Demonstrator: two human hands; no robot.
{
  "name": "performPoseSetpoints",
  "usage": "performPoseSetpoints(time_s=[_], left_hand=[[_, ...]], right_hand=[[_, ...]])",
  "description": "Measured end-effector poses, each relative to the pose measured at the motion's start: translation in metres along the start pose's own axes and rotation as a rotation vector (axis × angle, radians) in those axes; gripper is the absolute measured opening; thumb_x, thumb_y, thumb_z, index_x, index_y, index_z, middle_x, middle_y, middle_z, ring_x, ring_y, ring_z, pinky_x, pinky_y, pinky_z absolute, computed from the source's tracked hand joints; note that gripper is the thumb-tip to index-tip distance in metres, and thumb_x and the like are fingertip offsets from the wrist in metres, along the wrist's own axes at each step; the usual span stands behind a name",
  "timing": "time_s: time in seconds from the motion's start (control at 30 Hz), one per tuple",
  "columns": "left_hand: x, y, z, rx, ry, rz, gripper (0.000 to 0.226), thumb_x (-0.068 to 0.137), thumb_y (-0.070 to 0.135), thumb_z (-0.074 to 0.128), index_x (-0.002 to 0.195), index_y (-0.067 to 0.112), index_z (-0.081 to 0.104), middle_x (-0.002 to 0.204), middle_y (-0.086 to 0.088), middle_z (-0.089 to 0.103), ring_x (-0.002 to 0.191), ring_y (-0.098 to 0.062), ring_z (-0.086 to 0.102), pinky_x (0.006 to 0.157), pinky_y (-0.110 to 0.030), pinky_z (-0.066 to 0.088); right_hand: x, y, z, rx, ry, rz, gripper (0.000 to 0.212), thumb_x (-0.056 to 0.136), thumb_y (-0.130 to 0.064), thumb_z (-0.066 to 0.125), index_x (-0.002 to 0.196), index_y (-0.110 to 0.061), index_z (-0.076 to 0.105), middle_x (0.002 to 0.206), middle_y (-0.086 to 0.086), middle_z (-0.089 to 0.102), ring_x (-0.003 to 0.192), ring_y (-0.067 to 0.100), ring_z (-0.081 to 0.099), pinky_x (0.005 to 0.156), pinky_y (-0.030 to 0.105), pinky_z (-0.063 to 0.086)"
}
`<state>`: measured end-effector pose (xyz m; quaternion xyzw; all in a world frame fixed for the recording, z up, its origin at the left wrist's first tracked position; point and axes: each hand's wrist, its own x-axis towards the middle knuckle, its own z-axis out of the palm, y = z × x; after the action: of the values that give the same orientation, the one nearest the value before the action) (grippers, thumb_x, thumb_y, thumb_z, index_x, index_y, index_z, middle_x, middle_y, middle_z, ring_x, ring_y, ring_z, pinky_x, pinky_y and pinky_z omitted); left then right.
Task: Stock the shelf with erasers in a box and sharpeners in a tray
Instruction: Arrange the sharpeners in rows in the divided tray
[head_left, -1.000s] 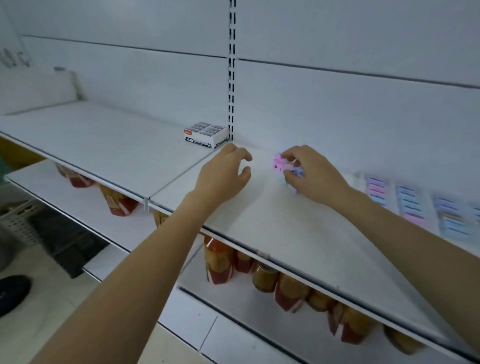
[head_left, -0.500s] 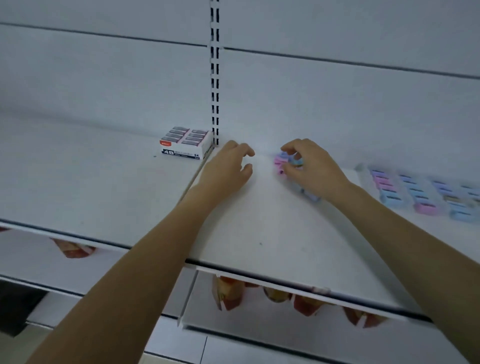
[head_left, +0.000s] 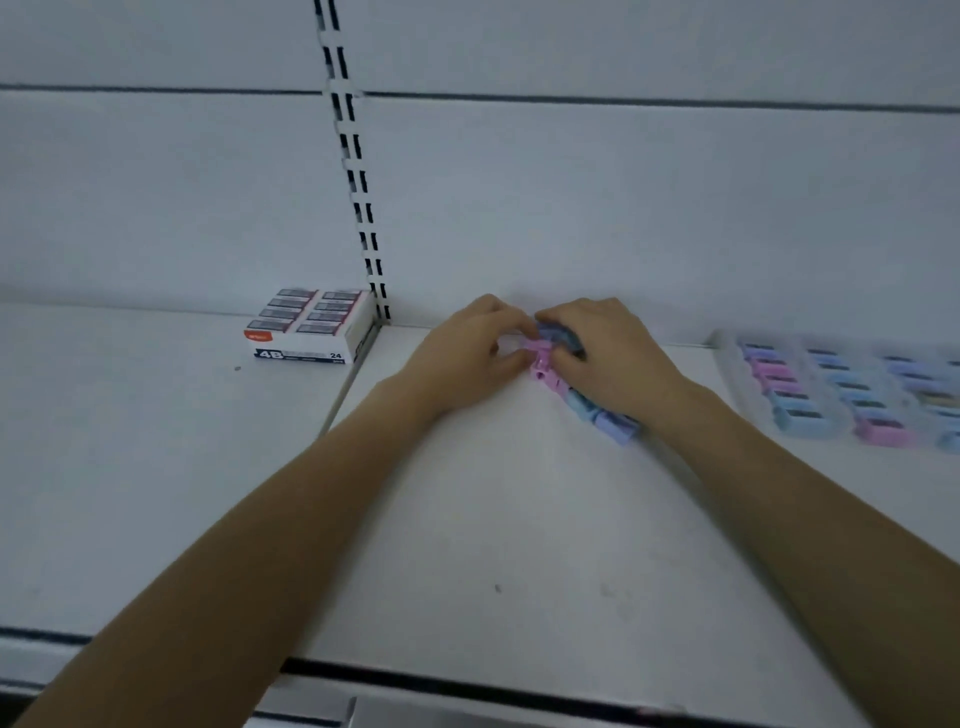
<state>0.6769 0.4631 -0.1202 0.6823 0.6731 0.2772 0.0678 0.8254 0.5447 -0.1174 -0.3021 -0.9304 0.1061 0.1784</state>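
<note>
Curling round sharpeners (head_left: 605, 418), left hand (head_left: 467, 351) meets right hand (head_left: 608, 348).

The near half of our shelf (head_left: 493, 545) lies open from left to right, and we can pass there freely. The back panel (head_left: 649, 208) closes the far side. Far left, the eraser box (head_left: 306, 332) sits against the slotted upright (head_left: 358, 208); far right stands the sharpener tray (head_left: 727, 353). Between them our left hand (head_left: 467, 353) and right hand (head_left: 608, 353) grip the loose sharpeners (head_left: 605, 421), with bare gaps on both sides.
</note>
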Motion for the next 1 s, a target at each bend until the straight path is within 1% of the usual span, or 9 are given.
performPoseSetpoints(time_s=[0.1, 0.2, 0.3, 0.47, 0.53, 0.67, 0.77, 0.87, 1.0], left_hand=[[0.001, -0.007, 0.004, -0.009, 0.023, 0.018, 0.018, 0.084, 0.025, 0.061, 0.098, 0.013, 0.062, 0.095, -0.006, 0.058, 0.074, -0.014, 0.048, 0.069, -0.026, 0.040], [0.000, -0.013, -0.004, -0.003, 0.026, 0.018, 0.007, 0.084, 0.014, 0.063, 0.090, 0.011, 0.060, 0.087, -0.001, 0.059, 0.075, -0.018, 0.055, 0.063, -0.020, 0.036], [-0.001, -0.016, -0.015, 0.028, -0.005, 0.006, 0.007, 0.082, 0.011, 0.061, 0.085, 0.015, 0.057, 0.084, 0.001, 0.060, 0.078, -0.019, 0.059, 0.068, -0.026, 0.041], [0.000, -0.024, -0.023, 0.054, 0.010, -0.049, 0.009, 0.081, 0.009, 0.060, 0.088, 0.012, 0.055, 0.089, -0.002, 0.064, 0.070, -0.013, 0.054, 0.052, -0.007, 0.032], [-0.001, -0.024, -0.023, 0.045, 0.009, -0.044, 0.012, 0.080, 0.009, 0.060, 0.084, 0.017, 0.051, 0.087, -0.001, 0.064, 0.068, -0.011, 0.054, 0.054, -0.012, 0.035], [-0.002, -0.022, -0.023, 0.036, 0.001, -0.040, 0.018, 0.080, 0.006, 0.061, 0.081, 0.018, 0.048, 0.085, 0.001, 0.058, 0.068, -0.007, 0.053, 0.059, -0.023, 0.038], [0.000, -0.019, -0.023, -0.003, 0.029, -0.035, 0.021, 0.078, 0.003, 0.066, 0.079, 0.016, 0.049, 0.076, 0.008, 0.049, 0.065, 0.000, 0.050, 0.061, -0.007, 0.035], [0.001, -0.015, -0.022, -0.056, 0.098, -0.069, 0.023, 0.075, 0.003, 0.071, 0.078, 0.015, 0.051, 0.074, 0.007, 0.049, 0.067, -0.012, 0.051, 0.063, -0.005, 0.036], [-0.001, -0.007, -0.019, -0.137, 0.169, -0.101, 0.020, 0.076, 0.007, 0.072, 0.078, 0.013, 0.053, 0.075, 0.010, 0.049, 0.065, 0.004, 0.050, 0.062, -0.001, 0.037]], right_hand=[[-0.001, 0.001, 0.001, 0.002, -0.055, -0.012, 0.040, 0.087, -0.029, 0.038, 0.121, -0.019, 0.057, 0.118, 0.004, 0.058, 0.107, 0.029, 0.047, 0.093, 0.043, 0.037], [-0.001, 0.001, 0.000, 0.050, -0.043, 0.007, 0.030, 0.090, -0.017, 0.046, 0.117, -0.016, 0.059, 0.117, 0.003, 0.059, 0.106, 0.027, 0.047, 0.094, 0.041, 0.036], [-0.001, -0.001, -0.001, 0.114, -0.044, -0.007, 0.022, 0.086, -0.017, 0.053, 0.105, -0.015, 0.063, 0.104, 0.003, 0.064, 0.097, 0.025, 0.052, 0.088, 0.038, 0.041], [-0.011, -0.011, -0.009, 0.238, -0.114, -0.024, 0.013, 0.080, -0.017, 0.062, 0.093, -0.020, 0.062, 0.089, -0.007, 0.058, 0.087, 0.013, 0.049, 0.071, 0.020, 0.039], [-0.014, -0.013, -0.010, 0.249, -0.120, -0.035, 0.020, 0.081, -0.018, 0.063, 0.101, -0.020, 0.062, 0.094, -0.010, 0.057, 0.087, 0.009, 0.048, 0.070, 0.015, 0.037], [-0.012, -0.017, -0.015, 0.215, -0.171, -0.023, 0.026, 0.083, -0.022, 0.065, 0.106, -0.010, 0.066, 0.102, 0.003, 0.057, 0.090, 0.009, 0.049, 0.082, 0.023, 0.039], [-0.010, -0.022, -0.016, 0.261, -0.169, 0.034, 0.023, 0.081, -0.024, 0.067, 0.103, -0.019, 0.067, 0.099, -0.003, 0.054, 0.090, 0.010, 0.052, 0.080, 0.021, 0.040], [-0.012, -0.028, -0.014, 0.213, -0.146, 0.037, 0.018, 0.081, -0.024, 0.067, 0.099, -0.020, 0.067, 0.100, -0.003, 0.060, 0.092, 0.014, 0.056, 0.085, 0.029, 0.044], [-0.015, -0.033, -0.011, 0.062, -0.095, -0.052, 0.018, 0.082, -0.025, 0.065, 0.099, -0.019, 0.067, 0.101, -0.004, 0.066, 0.090, 0.014, 0.058, 0.089, 0.030, 0.041]])
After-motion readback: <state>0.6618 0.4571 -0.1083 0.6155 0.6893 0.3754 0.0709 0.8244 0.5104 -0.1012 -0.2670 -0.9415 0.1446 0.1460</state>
